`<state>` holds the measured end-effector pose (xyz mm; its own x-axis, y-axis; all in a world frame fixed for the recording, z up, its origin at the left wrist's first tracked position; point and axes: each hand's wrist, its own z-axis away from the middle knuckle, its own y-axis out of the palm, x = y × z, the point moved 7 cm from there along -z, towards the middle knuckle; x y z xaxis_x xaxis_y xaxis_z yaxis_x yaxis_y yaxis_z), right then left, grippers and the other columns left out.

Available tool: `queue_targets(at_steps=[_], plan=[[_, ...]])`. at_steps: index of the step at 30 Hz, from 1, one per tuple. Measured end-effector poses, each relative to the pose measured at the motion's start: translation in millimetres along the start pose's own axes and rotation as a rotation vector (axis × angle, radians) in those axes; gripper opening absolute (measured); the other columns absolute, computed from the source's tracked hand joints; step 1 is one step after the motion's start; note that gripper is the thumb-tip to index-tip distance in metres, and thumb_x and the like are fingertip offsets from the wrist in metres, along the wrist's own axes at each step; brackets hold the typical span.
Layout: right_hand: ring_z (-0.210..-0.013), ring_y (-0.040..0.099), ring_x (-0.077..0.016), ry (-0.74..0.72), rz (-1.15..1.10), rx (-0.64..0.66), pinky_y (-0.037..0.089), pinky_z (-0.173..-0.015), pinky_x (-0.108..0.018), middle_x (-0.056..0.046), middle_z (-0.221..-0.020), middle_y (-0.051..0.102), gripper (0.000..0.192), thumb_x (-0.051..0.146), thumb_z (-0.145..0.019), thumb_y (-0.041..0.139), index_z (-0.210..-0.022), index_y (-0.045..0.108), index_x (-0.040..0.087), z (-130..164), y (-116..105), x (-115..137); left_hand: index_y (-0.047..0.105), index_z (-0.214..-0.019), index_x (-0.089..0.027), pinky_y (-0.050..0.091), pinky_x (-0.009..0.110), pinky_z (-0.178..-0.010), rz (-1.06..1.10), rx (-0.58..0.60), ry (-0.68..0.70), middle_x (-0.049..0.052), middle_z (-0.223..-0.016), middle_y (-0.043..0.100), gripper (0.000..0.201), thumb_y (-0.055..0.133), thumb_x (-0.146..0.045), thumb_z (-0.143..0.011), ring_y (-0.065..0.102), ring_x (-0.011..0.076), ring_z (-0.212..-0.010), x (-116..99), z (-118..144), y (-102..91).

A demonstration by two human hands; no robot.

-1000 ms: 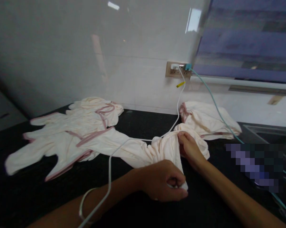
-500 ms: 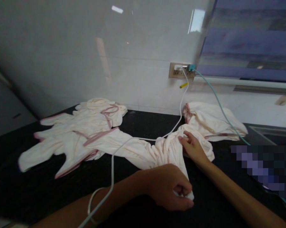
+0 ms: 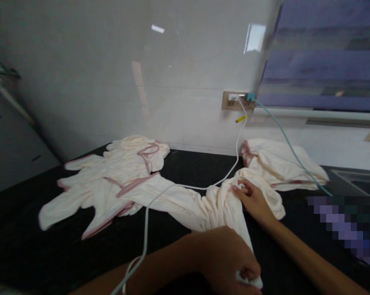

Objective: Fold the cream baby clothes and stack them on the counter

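A cream cloth garment (image 3: 187,200) with pink trim lies bunched across the dark counter. My left hand (image 3: 228,260), wearing a white band at the wrist, is closed on a lower corner of it near the front. Farther back, my right hand (image 3: 254,200) pinches the gathered fabric between thumb and fingers. On the left, a loose pile of similar cream garments (image 3: 111,172) with pink edging touches the held one. A folded cream garment (image 3: 286,162) rests at the right, behind my right hand.
A white cable (image 3: 146,225) runs from the wall socket (image 3: 230,100) over the garment and along my left arm. A teal cable (image 3: 287,139) crosses the folded garment at right. The tiled wall (image 3: 187,119) bounds the counter (image 3: 200,164). A blurred-out patch covers the right side.
The view has tilted, so the scene sits lower and a little to the right. My left hand has drawn slightly nearer with the fabric corner. My right hand keeps its pinch.
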<state>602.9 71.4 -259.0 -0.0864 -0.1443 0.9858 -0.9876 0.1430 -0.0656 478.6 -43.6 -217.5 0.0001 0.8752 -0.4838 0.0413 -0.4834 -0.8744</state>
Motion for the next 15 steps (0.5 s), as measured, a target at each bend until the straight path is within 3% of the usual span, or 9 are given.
queue_targets(at_steps=[5,10,15], plan=[[-0.053,0.040,-0.0115,-0.061,0.037,0.013,0.026,-0.050,-0.025,0.006,-0.064,0.052,0.041,0.057,-0.081,0.072,-0.101,0.059,0.024,1,1,-1,0.058,-0.071,-0.021,0.028,0.029,-0.042,-0.245,0.126,0.055,-0.001,-0.080,0.071,0.022,0.066,-0.035,-0.086,0.067,0.0173,-0.072,-10,-2,7.8],[-0.057,0.042,-0.0138,-0.124,0.157,-0.035,0.031,-0.052,-0.027,0.005,-0.067,0.049,0.037,0.055,-0.088,0.064,-0.106,0.060,0.024,3,-2,4,0.061,-0.079,-0.020,0.026,0.029,-0.038,-0.389,0.089,0.070,-0.001,-0.086,0.074,0.013,0.064,-0.026,-0.090,0.070,0.0167,-0.069,-7,-2,16.5],[-0.060,0.046,-0.0169,-0.211,0.343,-0.100,0.035,-0.057,-0.031,0.004,-0.066,0.046,0.029,0.049,-0.094,0.054,-0.106,0.060,0.023,13,-1,19,0.061,-0.075,-0.023,0.028,0.026,-0.037,-0.321,0.046,0.043,-0.002,-0.068,0.069,0.016,0.067,-0.024,-0.090,0.066,0.0150,-0.055,12,-7,38.3]])
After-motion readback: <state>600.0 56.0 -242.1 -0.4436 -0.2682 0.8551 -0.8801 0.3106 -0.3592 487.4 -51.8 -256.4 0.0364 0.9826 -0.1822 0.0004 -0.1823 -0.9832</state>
